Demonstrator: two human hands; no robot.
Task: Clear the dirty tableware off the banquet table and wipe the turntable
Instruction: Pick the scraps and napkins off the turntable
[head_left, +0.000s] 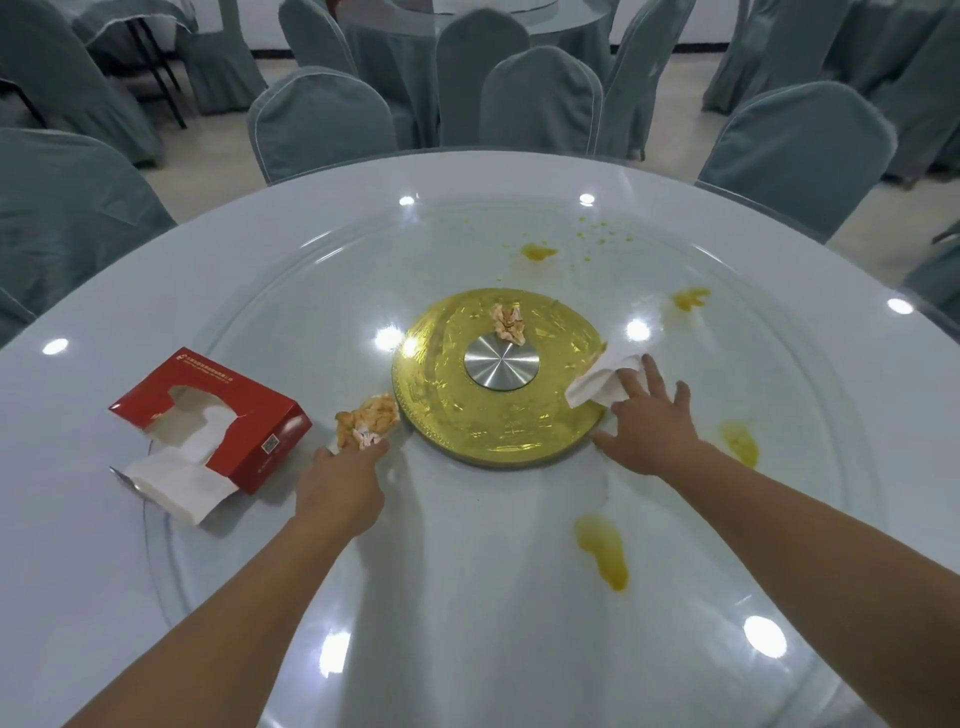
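Note:
A glass turntable (467, 597) lies on the round white table, with a gold hub (457, 410) and silver cap at its centre. My left hand (340, 488) pinches a crumpled orange-stained tissue (369, 418) at the hub's left edge. My right hand (654, 421), fingers spread flat, presses a white tissue (602, 376) onto the glass at the hub's right edge. Another stained tissue wad (509, 322) sits on the hub behind the cap. Yellow sauce stains (605, 551) dot the glass on the right side.
A red tissue box (260, 421), torn open with white tissues spilling out, lies on the table to the left. Grey-covered chairs (322, 124) ring the far side of the table, and more tables stand behind.

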